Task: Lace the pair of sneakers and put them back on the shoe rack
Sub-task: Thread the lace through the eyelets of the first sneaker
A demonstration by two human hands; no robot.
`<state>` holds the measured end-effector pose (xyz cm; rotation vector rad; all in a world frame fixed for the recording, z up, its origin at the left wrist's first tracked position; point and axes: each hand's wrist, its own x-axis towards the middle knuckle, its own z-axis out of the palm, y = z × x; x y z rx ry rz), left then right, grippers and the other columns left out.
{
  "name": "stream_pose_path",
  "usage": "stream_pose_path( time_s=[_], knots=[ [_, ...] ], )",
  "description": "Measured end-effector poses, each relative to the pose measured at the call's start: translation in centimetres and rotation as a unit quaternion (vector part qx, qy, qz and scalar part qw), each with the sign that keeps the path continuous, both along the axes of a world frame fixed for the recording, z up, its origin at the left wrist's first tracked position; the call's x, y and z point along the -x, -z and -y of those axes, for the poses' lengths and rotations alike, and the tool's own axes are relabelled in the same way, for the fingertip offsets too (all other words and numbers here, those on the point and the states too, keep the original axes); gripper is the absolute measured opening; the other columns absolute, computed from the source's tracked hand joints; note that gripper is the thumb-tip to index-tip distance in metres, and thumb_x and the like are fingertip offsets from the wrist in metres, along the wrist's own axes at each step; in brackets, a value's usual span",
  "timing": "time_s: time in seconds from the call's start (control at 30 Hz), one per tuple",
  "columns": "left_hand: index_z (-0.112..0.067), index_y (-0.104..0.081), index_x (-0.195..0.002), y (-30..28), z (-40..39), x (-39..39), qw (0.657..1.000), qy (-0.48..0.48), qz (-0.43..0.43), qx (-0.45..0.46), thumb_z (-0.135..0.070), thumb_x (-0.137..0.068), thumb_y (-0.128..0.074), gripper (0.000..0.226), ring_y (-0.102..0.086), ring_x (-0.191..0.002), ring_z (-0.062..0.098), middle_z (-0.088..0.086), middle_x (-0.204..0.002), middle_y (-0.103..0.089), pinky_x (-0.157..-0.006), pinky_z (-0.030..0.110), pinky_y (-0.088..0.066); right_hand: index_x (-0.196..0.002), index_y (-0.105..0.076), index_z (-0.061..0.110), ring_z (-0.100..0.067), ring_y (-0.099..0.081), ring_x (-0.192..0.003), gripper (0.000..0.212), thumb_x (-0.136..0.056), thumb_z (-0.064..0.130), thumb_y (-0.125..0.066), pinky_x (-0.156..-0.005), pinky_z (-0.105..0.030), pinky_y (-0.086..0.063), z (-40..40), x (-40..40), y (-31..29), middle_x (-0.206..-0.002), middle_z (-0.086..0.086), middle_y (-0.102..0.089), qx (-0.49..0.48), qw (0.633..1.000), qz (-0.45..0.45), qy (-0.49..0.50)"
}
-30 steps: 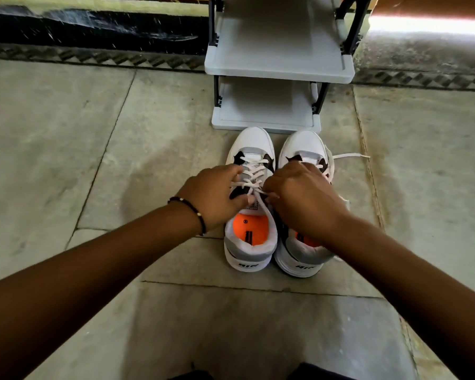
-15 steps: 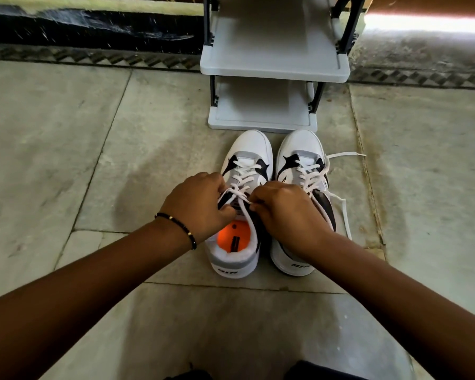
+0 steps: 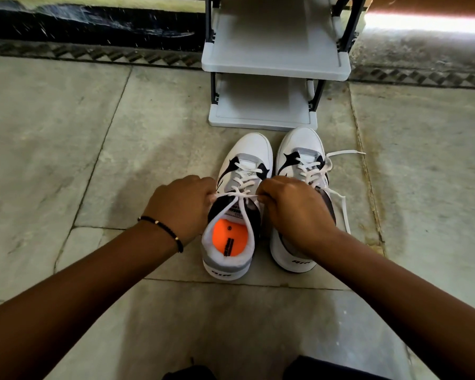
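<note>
Two white, grey and black sneakers stand side by side on the stone floor, toes toward the rack. The left sneaker point(image 3: 246, 160) shows an orange insole. Its white lace point(image 3: 237, 195) is stretched across the top eyelets between my hands, and a loop of it hangs over the shoe's opening. My left hand point(image 3: 183, 205) pinches the lace at the shoe's left side. My right hand point(image 3: 292, 208) pinches it at the right side and covers part of the right sneaker point(image 3: 299, 148). The right sneaker's lace ends point(image 3: 340, 204) trail loose on the floor.
A grey plastic shoe rack point(image 3: 274, 61) with black posts stands just beyond the toes, its two visible shelves bare. A dark skirting and patterned border run along the far wall. My dark-clothed knees show at the bottom edge.
My hands have moved apart, drawing the left sneaker's lace taut across its top. The view has shifted so the shoes sit slightly lower and to the right.
</note>
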<state>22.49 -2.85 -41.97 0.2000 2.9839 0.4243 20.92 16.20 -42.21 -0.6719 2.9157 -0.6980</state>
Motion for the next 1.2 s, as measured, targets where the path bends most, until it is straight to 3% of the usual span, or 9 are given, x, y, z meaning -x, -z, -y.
stream_pose_path(
  time_s=[0.1, 0.2, 0.3, 0.4, 0.53, 0.7, 0.87, 1.07, 1.2],
  knots=[
    [-0.019, -0.062, -0.093, -0.4, 0.8, 0.8, 0.994, 0.026, -0.056, 0.089, -0.014, -0.089, -0.047, 0.016, -0.055, -0.089, 0.033, 0.007, -0.086, -0.061, -0.068, 0.032, -0.024, -0.078, -0.067, 0.012, -0.033, -0.057, -0.080, 0.008, -0.074, 0.005, -0.064, -0.072, -0.038, -0.040, -0.1, 0.7, -0.3, -0.076, -0.008, -0.071, -0.069, 0.995, -0.078, -0.002],
    [-0.027, -0.063, -0.097, -0.3, 1.1, 0.9, 0.987, 0.032, -0.008, 0.160, -0.015, -0.089, -0.045, 0.024, -0.051, -0.102, 0.027, -0.001, -0.098, -0.065, -0.081, 0.036, -0.030, -0.074, -0.065, 0.013, -0.033, -0.056, -0.080, 0.009, -0.066, 0.009, -0.069, -0.079, -0.044, -0.031, 0.1, 0.3, 0.4, -0.070, -0.004, -0.070, -0.152, 0.984, -0.094, 0.015],
    [-0.031, -0.063, -0.097, 0.3, 1.1, 0.5, 0.980, 0.035, 0.033, 0.192, -0.014, -0.087, -0.045, 0.027, -0.051, -0.105, 0.023, -0.003, -0.099, -0.066, -0.094, 0.038, -0.029, -0.074, -0.064, 0.013, -0.033, -0.057, -0.081, 0.006, -0.070, 0.015, -0.068, -0.082, -0.049, -0.034, 0.3, -0.3, 0.9, -0.070, -0.003, -0.070, -0.190, 0.978, -0.085, 0.014],
    [-0.030, -0.063, -0.094, 0.7, 1.1, 0.7, 0.979, 0.027, 0.045, 0.198, -0.013, -0.085, -0.047, 0.026, -0.053, -0.102, 0.022, -0.003, -0.094, -0.067, -0.095, 0.037, -0.028, -0.078, -0.063, 0.013, -0.032, -0.056, -0.087, 0.005, -0.077, 0.017, -0.061, -0.086, -0.046, -0.034, 0.4, -0.1, 0.9, -0.076, -0.004, -0.070, -0.205, 0.976, -0.076, -0.008],
    [-0.030, -0.060, -0.094, 0.8, 1.0, 1.0, 0.977, 0.031, 0.045, 0.208, -0.013, -0.086, -0.044, 0.025, -0.059, -0.090, 0.022, -0.005, -0.073, -0.053, -0.095, 0.036, -0.026, -0.069, -0.063, 0.013, -0.032, -0.058, -0.079, 0.005, -0.072, 0.016, -0.066, -0.082, -0.045, -0.039, 0.2, -0.2, 1.0, -0.066, -0.005, -0.070, -0.205, 0.974, -0.092, -0.008],
    [-0.027, -0.058, -0.096, 0.6, 0.8, 0.7, 0.974, 0.046, 0.036, 0.220, -0.011, -0.087, -0.039, 0.026, -0.060, -0.086, 0.024, 0.000, -0.084, -0.068, -0.095, 0.036, -0.027, -0.062, -0.062, 0.014, -0.030, -0.060, -0.069, 0.012, -0.062, 0.015, -0.074, -0.075, -0.039, -0.046, 0.0, -0.2, 0.8, -0.058, -0.004, -0.067, -0.207, 0.973, -0.097, -0.011],
    [-0.025, -0.060, -0.098, 0.5, 0.4, 1.1, 0.973, 0.061, 0.034, 0.221, -0.012, -0.088, -0.036, 0.029, -0.060, -0.089, 0.026, 0.002, -0.086, -0.068, -0.095, 0.038, -0.025, -0.058, -0.060, 0.013, -0.031, -0.061, -0.064, 0.015, -0.057, 0.011, -0.075, -0.069, -0.036, -0.047, -0.4, 0.0, 0.7, -0.055, -0.004, -0.066, -0.215, 0.972, -0.095, -0.027],
    [-0.028, -0.055, -0.098, 0.9, 1.7, 0.9, 0.968, 0.091, 0.068, 0.225, -0.012, -0.087, -0.037, 0.027, -0.058, -0.093, 0.022, -0.005, -0.066, -0.046, -0.096, 0.037, -0.026, -0.062, -0.061, 0.010, -0.033, -0.061, -0.066, 0.013, -0.059, 0.008, -0.073, -0.067, -0.037, -0.047, -0.1, 0.3, 0.8, -0.060, -0.007, -0.067, -0.212, 0.972, -0.089, -0.053],
    [-0.028, -0.054, -0.101, 0.7, 1.8, 1.2, 0.972, 0.086, 0.052, 0.214, -0.010, -0.087, -0.036, 0.029, -0.059, -0.093, 0.026, 0.002, -0.084, -0.064, -0.095, 0.037, -0.027, -0.070, -0.063, 0.007, -0.035, -0.061, -0.073, 0.007, -0.067, 0.008, -0.070, -0.070, -0.039, -0.046, -0.1, 0.9, 0.5, -0.068, -0.010, -0.069, -0.216, 0.970, -0.097, -0.061]
  ],
)
